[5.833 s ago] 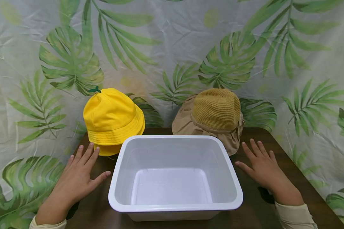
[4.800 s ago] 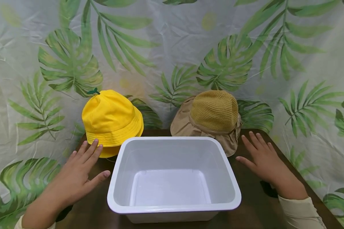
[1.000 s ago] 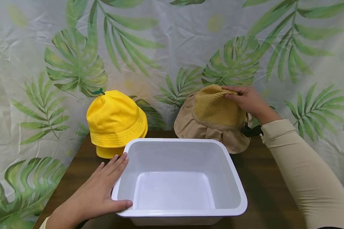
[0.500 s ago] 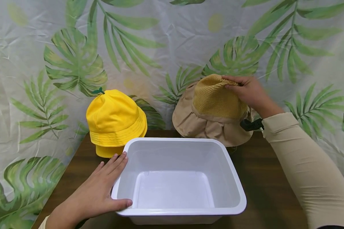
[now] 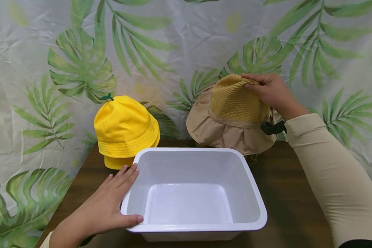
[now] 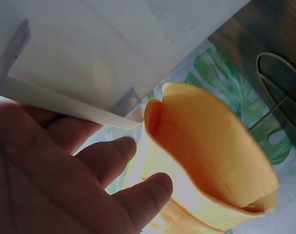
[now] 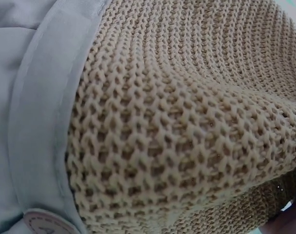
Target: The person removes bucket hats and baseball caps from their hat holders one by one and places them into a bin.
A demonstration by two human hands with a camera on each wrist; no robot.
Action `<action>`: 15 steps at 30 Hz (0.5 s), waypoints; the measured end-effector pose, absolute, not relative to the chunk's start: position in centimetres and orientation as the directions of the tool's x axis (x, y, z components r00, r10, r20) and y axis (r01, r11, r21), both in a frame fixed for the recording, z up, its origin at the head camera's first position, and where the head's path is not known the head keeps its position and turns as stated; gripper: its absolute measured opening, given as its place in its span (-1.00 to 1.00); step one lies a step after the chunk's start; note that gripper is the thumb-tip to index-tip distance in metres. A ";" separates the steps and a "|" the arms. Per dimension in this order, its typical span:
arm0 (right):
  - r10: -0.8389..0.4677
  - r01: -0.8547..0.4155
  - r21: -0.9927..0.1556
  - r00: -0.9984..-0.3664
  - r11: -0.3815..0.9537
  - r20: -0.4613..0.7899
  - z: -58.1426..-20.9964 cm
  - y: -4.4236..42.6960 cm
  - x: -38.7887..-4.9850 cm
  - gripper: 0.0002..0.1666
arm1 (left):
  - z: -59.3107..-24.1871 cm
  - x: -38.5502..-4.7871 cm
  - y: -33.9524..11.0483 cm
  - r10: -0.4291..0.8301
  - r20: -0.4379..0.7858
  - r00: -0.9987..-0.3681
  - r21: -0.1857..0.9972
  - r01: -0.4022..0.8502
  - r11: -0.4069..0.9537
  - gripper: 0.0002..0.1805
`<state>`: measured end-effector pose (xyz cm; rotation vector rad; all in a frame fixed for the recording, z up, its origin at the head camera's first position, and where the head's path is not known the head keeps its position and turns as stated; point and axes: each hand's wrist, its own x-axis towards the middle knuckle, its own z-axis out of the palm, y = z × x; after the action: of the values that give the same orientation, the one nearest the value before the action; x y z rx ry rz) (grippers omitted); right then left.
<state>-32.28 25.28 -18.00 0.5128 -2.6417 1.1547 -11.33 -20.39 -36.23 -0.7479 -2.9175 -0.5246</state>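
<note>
- Head view: the right hand (image 5: 272, 91) pinches the top of the tan hat (image 5: 229, 136), bunching its knit crown (image 5: 237, 101) into a fold; the hat is upright by the far edge of the table (image 5: 294, 186), toward its far right corner. Whether the brim clears the wood is hard to tell.
- The hat looks light and soft: the crown should give easily, the pleated brim should flop, and neither seems fragile. The gathered crown top looks a sound hold.
- The left hand (image 5: 106, 203) lies spread, nearly straight fingers along the left rim of the white basin (image 5: 193, 227), which looks stiff and smooth. The yellow hat (image 5: 124, 127) sits near the far left corner.
- Left wrist view: relaxed fingers touch the basin's underside of rim; the yellow hat's opening faces the camera, beside a cord loop (image 6: 260, 57).
- Right wrist view: open-textured knit, probably grippy, meets a smoother cloth band (image 7: 45, 107) with a round button (image 7: 48, 223).
</note>
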 end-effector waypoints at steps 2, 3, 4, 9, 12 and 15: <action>-0.235 -0.402 -0.667 -0.914 0.628 0.329 -18.0 25.4 -32.5 -0.47 | -36.3 -11.3 -20.4 0.450 0.164 -0.878 0.317 0.479 0.819 0.23; -0.237 -0.403 -0.669 -0.914 0.624 0.329 -18.0 25.4 -32.6 -0.47 | -36.3 -11.3 -20.5 0.453 0.171 -0.875 0.317 0.484 0.816 0.23; -0.236 -0.400 -0.669 -0.915 0.626 0.327 -18.1 25.5 -32.7 -0.46 | -36.4 -11.3 -20.5 0.451 0.173 -0.876 0.322 0.483 0.814 0.23; -0.229 -0.399 -0.689 -0.916 0.605 0.330 -18.4 26.1 -33.2 -0.45 | -36.3 -11.2 -20.5 0.451 0.170 -0.876 0.325 0.482 0.814 0.23; -0.214 -0.403 -0.710 -0.914 0.578 0.344 -18.7 26.7 -33.6 -0.45 | -36.2 -11.3 -20.6 0.448 0.157 -0.880 0.327 0.475 0.817 0.23; -0.190 -0.378 -0.735 -0.924 0.563 0.331 -19.0 27.0 -33.8 -0.46 | -36.2 -11.3 -20.6 0.453 0.161 -0.877 0.320 0.480 0.817 0.23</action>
<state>-33.82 26.99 -18.97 0.4764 -2.5821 1.2911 -11.29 -20.56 -36.19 -0.7508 -2.9205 -0.5456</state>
